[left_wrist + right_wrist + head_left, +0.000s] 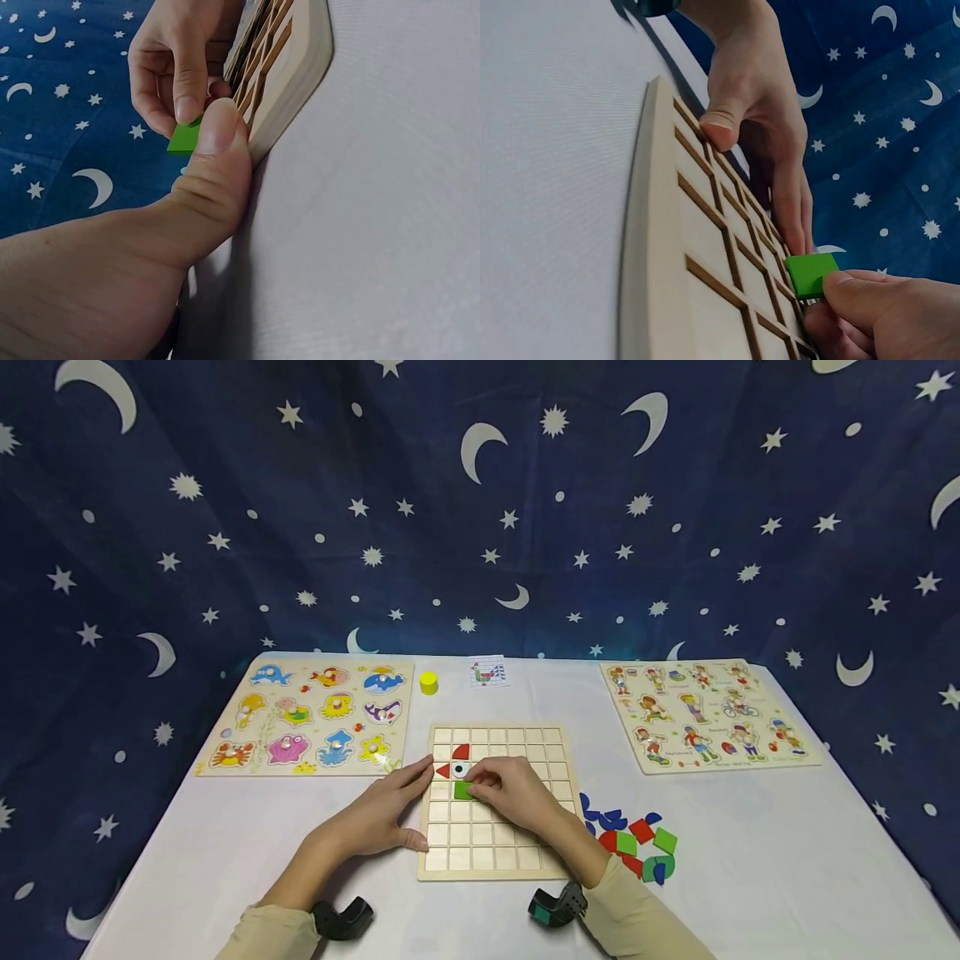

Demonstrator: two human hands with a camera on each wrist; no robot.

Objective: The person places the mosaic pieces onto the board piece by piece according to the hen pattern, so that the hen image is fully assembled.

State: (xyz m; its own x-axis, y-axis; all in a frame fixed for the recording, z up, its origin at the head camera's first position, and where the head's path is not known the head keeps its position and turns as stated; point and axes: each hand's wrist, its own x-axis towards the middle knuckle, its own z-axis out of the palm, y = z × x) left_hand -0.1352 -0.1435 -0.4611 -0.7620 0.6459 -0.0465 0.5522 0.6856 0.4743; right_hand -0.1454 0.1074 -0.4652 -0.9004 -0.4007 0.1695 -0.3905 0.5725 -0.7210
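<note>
A wooden grid board (482, 858) lies in the middle of the table. In its upper left cells sit a red quarter-round piece (462, 752), a red triangle (444, 770) and a white tile with a black dot (459, 769). My right hand (516, 789) pinches a green square tile (810, 274) between thumb and fingers, over the cell just below the dotted tile. My left hand (378, 810) rests along the board's left edge, thumb near the lower corner and fingers farther up. The right fingers partly hide the dotted tile and the green square.
Loose red, green and blue pieces (643, 831) lie right of the board. Behind it are a small pattern card (489, 672) and a yellow cylinder (428, 683). A sea-animal puzzle (315, 718) stands left, a children-figure puzzle (705, 718) right. A starry curtain (420, 552) hangs behind.
</note>
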